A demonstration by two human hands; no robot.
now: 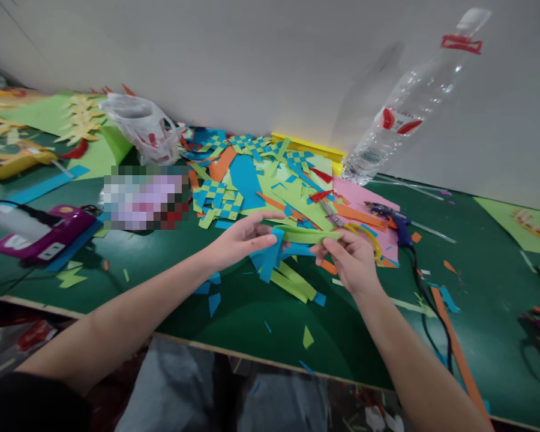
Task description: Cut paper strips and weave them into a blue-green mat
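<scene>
A light-green strip met a blue strip above the dark-green table (pixel 351 342), the left hand (pixel 245 239) pinching the blue strip (pixel 271 258), the right hand (pixel 351 257) the light-green strip (pixel 306 234). Beyond lay woven paper pieces (pixel 218 198), near a clear bottle (pixel 398 114).

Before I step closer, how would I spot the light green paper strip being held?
Find the dark green table, then look above its near edge. Between the left hand and right hand stretches the light green paper strip. Unlike other green strips, it spans both hands, a blue strip crossing its left end.
</scene>
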